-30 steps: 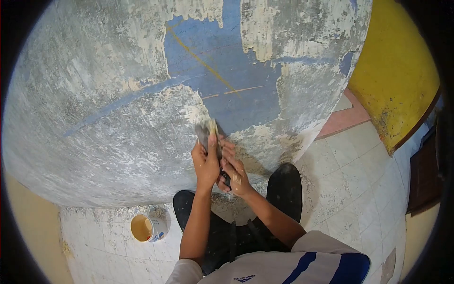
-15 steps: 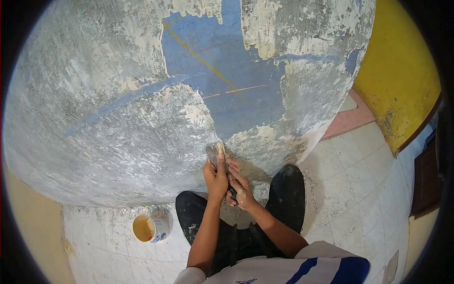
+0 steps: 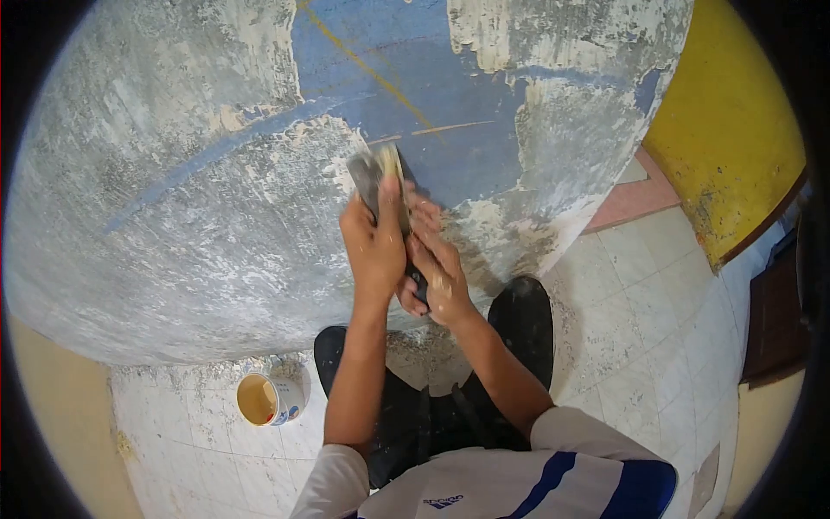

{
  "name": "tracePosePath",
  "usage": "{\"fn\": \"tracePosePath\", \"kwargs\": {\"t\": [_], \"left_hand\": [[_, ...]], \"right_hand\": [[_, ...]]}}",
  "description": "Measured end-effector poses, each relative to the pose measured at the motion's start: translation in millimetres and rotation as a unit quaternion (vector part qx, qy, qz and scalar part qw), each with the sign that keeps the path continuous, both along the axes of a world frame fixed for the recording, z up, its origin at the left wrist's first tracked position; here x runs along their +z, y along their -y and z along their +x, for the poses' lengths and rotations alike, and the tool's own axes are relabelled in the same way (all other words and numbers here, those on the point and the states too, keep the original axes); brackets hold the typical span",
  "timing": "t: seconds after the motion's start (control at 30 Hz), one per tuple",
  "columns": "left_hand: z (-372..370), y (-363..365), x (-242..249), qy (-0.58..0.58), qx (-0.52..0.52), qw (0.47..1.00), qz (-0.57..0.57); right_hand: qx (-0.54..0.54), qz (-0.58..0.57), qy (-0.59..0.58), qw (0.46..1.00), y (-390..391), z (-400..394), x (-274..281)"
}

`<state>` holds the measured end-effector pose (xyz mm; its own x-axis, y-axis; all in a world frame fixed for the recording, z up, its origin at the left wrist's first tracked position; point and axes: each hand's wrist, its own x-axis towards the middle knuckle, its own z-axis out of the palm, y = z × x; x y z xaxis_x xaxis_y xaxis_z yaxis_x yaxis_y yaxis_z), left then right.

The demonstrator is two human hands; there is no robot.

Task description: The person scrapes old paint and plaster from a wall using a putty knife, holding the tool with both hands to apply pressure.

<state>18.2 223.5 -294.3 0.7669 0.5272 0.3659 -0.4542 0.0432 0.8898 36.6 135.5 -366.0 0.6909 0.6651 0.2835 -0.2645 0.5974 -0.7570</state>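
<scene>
A scraper (image 3: pixel 367 180) with a broad grey blade and a dark handle is pressed to the wall (image 3: pixel 233 233), its blade end pointing up. My left hand (image 3: pixel 373 246) grips the blade, thumb laid along it beside a pale yellowish smear. My right hand (image 3: pixel 441 272) is closed round the dark handle lower down; pale residue marks its fingers. The blade meets the boundary between a smooth blue painted patch (image 3: pixel 467 169) and the rough grey-white surface. Motion blurs the blade tip.
A white bucket (image 3: pixel 290 400) with a yellowish inside stands on the tiled floor (image 3: pixel 622 346), left of my knees. Crumbs of scraped coating lie along the wall's foot. At right are a yellow panel (image 3: pixel 722 112) and a dark brown object (image 3: pixel 774 320).
Both hands and the scraper have moved up the wall, from the blue patch's lower corner along its left edge. The view has shifted slightly. Both hands keep their grip.
</scene>
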Motion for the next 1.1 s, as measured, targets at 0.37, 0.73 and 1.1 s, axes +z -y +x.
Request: {"fn": "tracePosePath", "kwargs": {"t": [0.37, 0.73, 1.1], "left_hand": [[-28.8, -2.5, -118.2, -0.121, 0.013, 0.991, -0.049], [-19.1, -4.7, -89.8, -0.089, 0.026, 0.996, -0.009], [-11.9, -5.1, -6.7, -0.061, 0.026, 0.997, 0.032]], "right_hand": [[-0.002, -0.077, -0.102, 0.992, 8.3, -41.1, -92.3], [0.01, -0.049, -0.088, 0.995, 7.2, -35.6, -66.2], [0.015, -0.03, -0.032, 0.999, 4.5, -19.1, 1.5]]}}
